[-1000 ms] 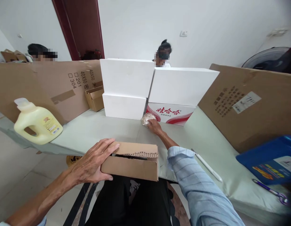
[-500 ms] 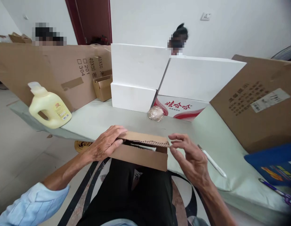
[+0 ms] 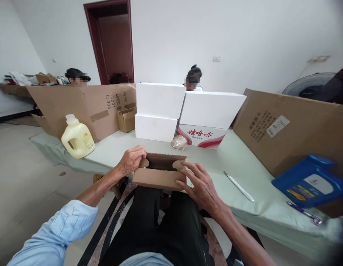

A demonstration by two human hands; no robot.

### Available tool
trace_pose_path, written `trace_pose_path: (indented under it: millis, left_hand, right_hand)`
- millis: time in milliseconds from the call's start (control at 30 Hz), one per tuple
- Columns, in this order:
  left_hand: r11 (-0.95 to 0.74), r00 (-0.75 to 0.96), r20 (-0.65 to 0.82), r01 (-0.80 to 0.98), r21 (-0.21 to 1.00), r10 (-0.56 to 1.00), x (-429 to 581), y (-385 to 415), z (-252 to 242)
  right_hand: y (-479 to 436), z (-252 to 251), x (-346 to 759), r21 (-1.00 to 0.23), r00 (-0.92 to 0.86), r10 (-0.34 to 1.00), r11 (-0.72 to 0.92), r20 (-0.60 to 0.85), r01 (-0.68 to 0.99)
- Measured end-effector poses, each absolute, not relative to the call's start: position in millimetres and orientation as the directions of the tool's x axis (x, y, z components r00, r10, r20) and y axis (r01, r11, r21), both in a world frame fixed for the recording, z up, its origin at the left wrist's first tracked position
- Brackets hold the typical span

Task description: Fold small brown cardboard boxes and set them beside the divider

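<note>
A small brown cardboard box [image 3: 159,178] sits at the table's near edge, above my lap, its top open toward me. Small flaps stick up at its left and right ends, and its dark inside shows no contents that I can make out. My left hand [image 3: 132,159] grips the box's back left corner with curled fingers. At the right end, my right hand [image 3: 198,181] holds the box, fingers on the end flap and thumb against the front wall. Behind the box lies a round bundle [image 3: 179,142] in clear wrap.
A pale yellow jug [image 3: 78,138] stands left. White boxes [image 3: 160,101] and a red-and-white carton [image 3: 201,136] line the back. Right are a white pen-like tool [image 3: 238,186], a blue jug [image 3: 310,181] and a purple-handled tool [image 3: 303,211]. Large cardboard sheets flank the table [image 3: 210,162]. Two people sit beyond.
The box's top has opened, showing its inside and end flaps. My right hand has gone from hovering by the right end to holding it. The head view has tilted up.
</note>
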State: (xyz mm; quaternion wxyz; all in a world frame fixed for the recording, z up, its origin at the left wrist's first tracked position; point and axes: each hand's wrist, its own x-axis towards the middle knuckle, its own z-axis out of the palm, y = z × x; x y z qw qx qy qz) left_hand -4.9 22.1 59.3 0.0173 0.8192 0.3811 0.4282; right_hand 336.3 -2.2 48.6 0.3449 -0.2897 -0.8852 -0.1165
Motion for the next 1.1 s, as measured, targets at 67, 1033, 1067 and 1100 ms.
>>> trace_pose_path:
  millis: [67,1033,1067,1100]
  left_hand:
    - [-0.719,0.424,0.636,0.620,0.314,0.644,-4.2,18.1,64.3]
    - [-0.705,0.697,0.170,0.622,0.340,0.697,-50.2,24.2,79.9]
    - [-0.707,0.694,0.187,0.615,0.349,0.696,-49.7,25.8,80.9]
    - [-0.710,0.691,0.205,0.607,0.356,0.693,-49.3,27.6,81.9]
  right_hand:
    - [6.4,60.3,334.9,-0.001,-0.725,0.425,0.863,0.543,0.505]
    - [23.1,31.2,347.4,-0.372,-0.345,0.587,0.770,0.733,0.519]
    - [24.8,28.7,345.5,-0.440,-0.316,0.624,0.752,0.714,0.491]
    - [26.6,26.4,344.3,-0.515,-0.299,0.668,0.728,0.681,0.453]
